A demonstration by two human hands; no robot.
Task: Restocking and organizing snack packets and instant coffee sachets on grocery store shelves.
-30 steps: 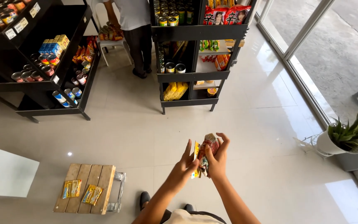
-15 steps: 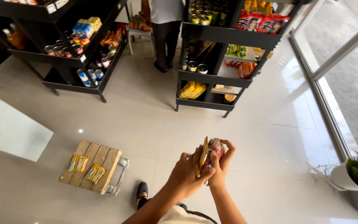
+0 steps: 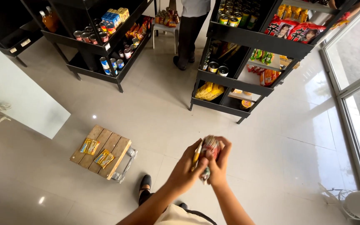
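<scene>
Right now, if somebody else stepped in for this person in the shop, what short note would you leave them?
Left hand: grips a small stack of flat snack packets from the left.
Right hand: closed on the same stack from the right.
Elsewhere: two yellow packets lie on a low wooden stool to the left; black shelf units with cans and packets stand ahead; another person stands between them.
Done: stack is in hand.
Left: nothing from the stack shelved yet.

The packets (image 3: 209, 152) in the two hands look like glossy plastic film. The floor (image 3: 280, 137) is smooth, shiny tile that mirrors the light. The crate (image 3: 105, 148) has a matt top of bare wood slats. The shelves (image 3: 246, 39) look matt black, their cans (image 3: 213, 66) shiny metal.
</scene>
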